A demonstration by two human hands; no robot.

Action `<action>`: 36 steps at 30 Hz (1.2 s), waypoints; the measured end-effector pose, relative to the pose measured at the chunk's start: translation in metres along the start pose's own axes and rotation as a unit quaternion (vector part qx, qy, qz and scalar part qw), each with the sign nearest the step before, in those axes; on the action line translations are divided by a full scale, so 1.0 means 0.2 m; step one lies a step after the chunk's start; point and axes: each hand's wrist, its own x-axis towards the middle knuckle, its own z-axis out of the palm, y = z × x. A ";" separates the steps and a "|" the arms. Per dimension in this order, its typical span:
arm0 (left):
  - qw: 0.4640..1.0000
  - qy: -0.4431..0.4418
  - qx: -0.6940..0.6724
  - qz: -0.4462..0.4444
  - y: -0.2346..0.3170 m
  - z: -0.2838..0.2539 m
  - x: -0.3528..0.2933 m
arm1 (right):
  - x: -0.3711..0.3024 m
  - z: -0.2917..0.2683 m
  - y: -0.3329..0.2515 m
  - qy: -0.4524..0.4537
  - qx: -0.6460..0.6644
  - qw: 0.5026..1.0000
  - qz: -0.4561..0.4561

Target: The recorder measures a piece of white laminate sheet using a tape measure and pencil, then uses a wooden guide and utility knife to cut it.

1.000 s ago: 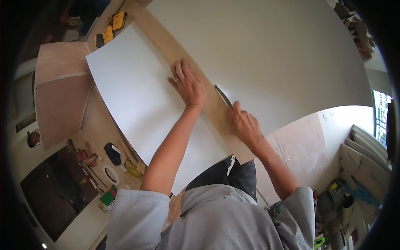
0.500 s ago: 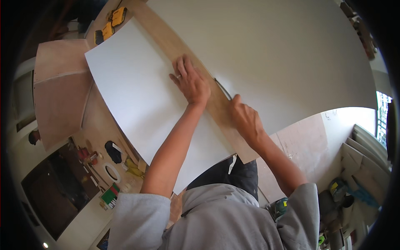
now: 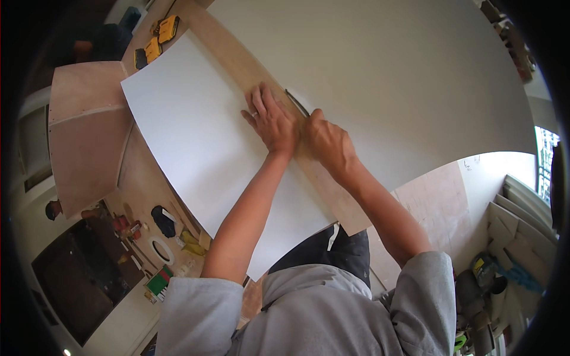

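A large white sheet (image 3: 404,71) lies before me, with a long wooden strip (image 3: 222,44) laid across it on a slant. My left hand (image 3: 274,121) presses down on the strip, fingers stretched out and a ring on one of them. Just right of it, my right hand (image 3: 329,139) is closed round a scoring knife (image 3: 298,103). The knife's thin, dark, slightly curved blade touches the sheet along the strip's right edge. Its handle is hidden in my fist.
Yellow-and-black battery packs (image 3: 160,38) sit past the sheet's far left corner. Brown boards (image 3: 89,136) stand out at the left. On the wooden surface lower left are a roll of tape (image 3: 161,250) and small tools. Bags and panels (image 3: 510,231) crowd the right side.
My right hand has slid the knife up and leftward along the strip's edge, closer to my left hand. The left hand, strip and sheet stay nearly in place.
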 end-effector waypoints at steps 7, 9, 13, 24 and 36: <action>1.000 0.005 0.018 -0.003 -0.03 -0.02 0.00 | -0.12 -0.08 0.06 -0.071 -0.003 0.997 0.035; 1.000 0.007 0.014 0.001 -0.01 0.00 0.02 | -0.08 -0.05 0.04 -0.030 0.056 0.997 0.037; 1.000 -0.008 -0.001 -0.001 0.01 0.00 0.00 | 0.03 -0.03 0.01 -0.012 0.014 1.000 0.009; 1.000 -0.002 0.014 0.003 -0.01 -0.02 0.00 | -0.72 -0.05 0.18 -0.073 0.047 0.991 0.101; 0.999 0.043 0.012 0.024 0.01 0.03 -0.03 | -0.97 -0.20 0.34 -0.061 0.231 0.941 0.242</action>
